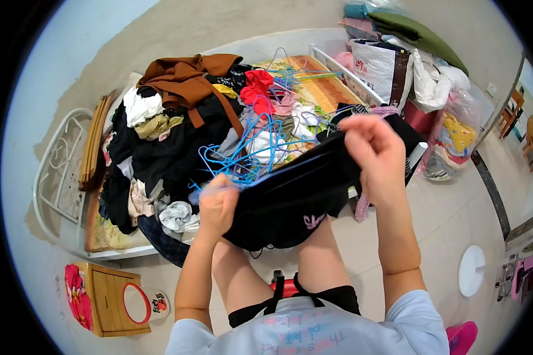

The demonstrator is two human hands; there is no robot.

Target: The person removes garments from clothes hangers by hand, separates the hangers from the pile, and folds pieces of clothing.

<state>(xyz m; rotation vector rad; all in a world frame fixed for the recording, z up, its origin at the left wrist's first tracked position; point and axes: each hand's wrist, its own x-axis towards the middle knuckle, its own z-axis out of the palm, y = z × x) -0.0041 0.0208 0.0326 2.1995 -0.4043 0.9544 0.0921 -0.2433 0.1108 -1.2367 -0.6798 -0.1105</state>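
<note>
Fabric pulled wide now, the black garment (290, 207) hanging above the thighs, left hand (218, 207) curled tight on one end of its upper edge, right hand (376, 148) pinching the other, blue hangers (243, 158) just beyond. Any shift from here calls for even tension at both ends.

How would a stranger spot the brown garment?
Find the white-framed bed piled with clothes. At its far side, over black clothes, lies the brown garment, one long strip trailing down. Its rust-brown colour stands out from black, white and red neighbours.
</note>
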